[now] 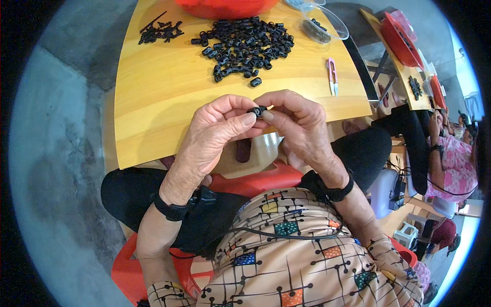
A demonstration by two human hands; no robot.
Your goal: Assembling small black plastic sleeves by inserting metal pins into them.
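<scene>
Just beyond the table's near edge, I hold one small black plastic piece (258,110), which looks like a cord lock, between both hands. The fingertips of my left hand (215,125) pinch it from the left. Thumb and forefinger of my right hand (302,123) close on its right side. My fingers cover much of it, so its details are hard to make out. A heap of similar black cord locks (245,46) lies farther up the yellow table (163,102), with a single one (255,82) a little nearer to my hands.
Thin black bits (161,33) form a smaller pile at the far left. Pink-handled thread snips (332,77) rest on the right. A red basin (227,6) and a clear plastic tub (317,31) stand at the back. Another person (452,163) sits at a table on the right.
</scene>
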